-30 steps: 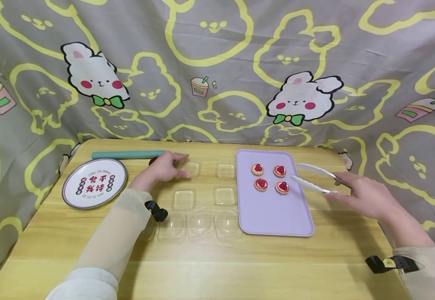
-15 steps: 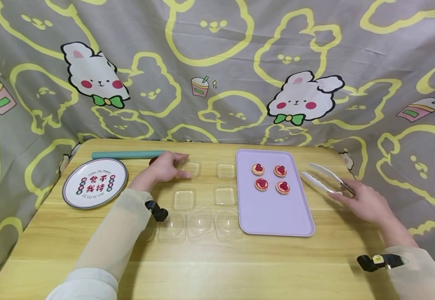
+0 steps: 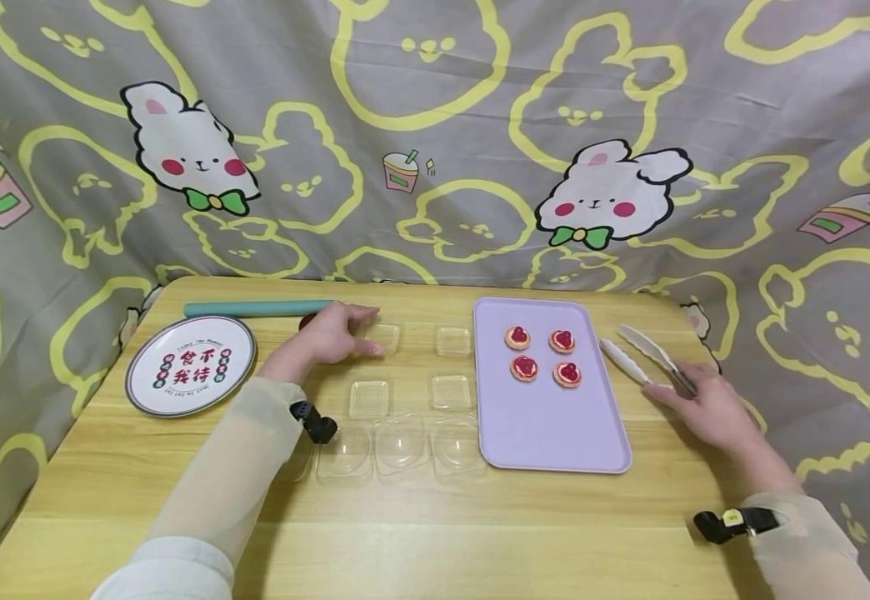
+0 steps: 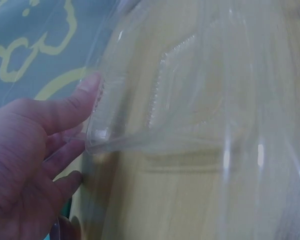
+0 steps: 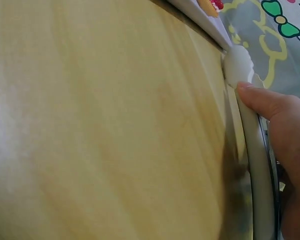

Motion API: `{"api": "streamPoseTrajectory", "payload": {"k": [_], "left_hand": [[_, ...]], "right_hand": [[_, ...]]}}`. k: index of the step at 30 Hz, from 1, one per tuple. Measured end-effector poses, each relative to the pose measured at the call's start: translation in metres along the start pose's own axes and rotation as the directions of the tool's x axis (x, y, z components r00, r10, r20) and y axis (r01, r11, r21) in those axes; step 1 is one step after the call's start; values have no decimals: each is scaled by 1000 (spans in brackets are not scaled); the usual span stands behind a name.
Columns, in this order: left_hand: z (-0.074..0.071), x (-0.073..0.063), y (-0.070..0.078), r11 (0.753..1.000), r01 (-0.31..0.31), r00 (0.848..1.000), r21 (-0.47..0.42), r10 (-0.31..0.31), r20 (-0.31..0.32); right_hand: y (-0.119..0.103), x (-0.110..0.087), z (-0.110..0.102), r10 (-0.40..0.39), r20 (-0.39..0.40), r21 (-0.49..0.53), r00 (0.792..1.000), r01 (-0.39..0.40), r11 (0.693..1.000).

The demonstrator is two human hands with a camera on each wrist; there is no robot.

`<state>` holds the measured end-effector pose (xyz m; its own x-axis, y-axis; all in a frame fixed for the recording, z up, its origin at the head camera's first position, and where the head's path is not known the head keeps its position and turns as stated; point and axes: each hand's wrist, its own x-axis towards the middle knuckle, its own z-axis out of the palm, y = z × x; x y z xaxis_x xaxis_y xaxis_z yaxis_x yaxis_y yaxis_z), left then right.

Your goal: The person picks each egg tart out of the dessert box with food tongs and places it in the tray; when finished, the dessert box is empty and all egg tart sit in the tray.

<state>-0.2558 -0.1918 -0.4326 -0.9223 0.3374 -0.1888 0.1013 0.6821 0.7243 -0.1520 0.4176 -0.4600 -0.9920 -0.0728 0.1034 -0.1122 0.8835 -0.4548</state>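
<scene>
In the head view my left hand reaches to the back of the table, at the left side of a clear plastic box. The left wrist view shows its thumb and fingers pinching the edge of that clear box. My right hand grips metal tongs with pale tips, right of the lilac tray. The tongs' arms stand apart with nothing between them. In the right wrist view the thumb lies along one arm of the tongs. Several small red-topped tarts sit on the tray.
More clear boxes stand left of the tray, their rounded lids towards the front. A white plate with red lettering lies at the left. Behind it is a teal roll. A patterned curtain hangs behind the table.
My right hand has drawn the tongs back from over the tray to its right side and lowered them towards the table. The left hand has stayed in place at the box.
</scene>
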Motion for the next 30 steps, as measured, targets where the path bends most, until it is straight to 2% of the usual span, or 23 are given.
{"api": "streamPoseTrajectory", "payload": {"k": [11, 20, 28, 30], "left_hand": [[-1, 0, 1, 1000, -13, 1000, 23, 12, 11], [-5, 1, -2, 998, -18, 999, 58, 16, 32], [-5, 1, -3, 998, -25, 999, 65, 23, 34], [-5, 1, -4, 997, -36, 999, 63, 34, 31]], "right_hand": [[4, -4, 9, 44, 16, 29, 999, -44, 999], [0, -1, 11, 73, 62, 55, 995, -76, 996], [3, 4, 4, 13, 69, 109, 998, -21, 994], [2, 5, 2, 20, 64, 131, 998, -28, 991]]}}
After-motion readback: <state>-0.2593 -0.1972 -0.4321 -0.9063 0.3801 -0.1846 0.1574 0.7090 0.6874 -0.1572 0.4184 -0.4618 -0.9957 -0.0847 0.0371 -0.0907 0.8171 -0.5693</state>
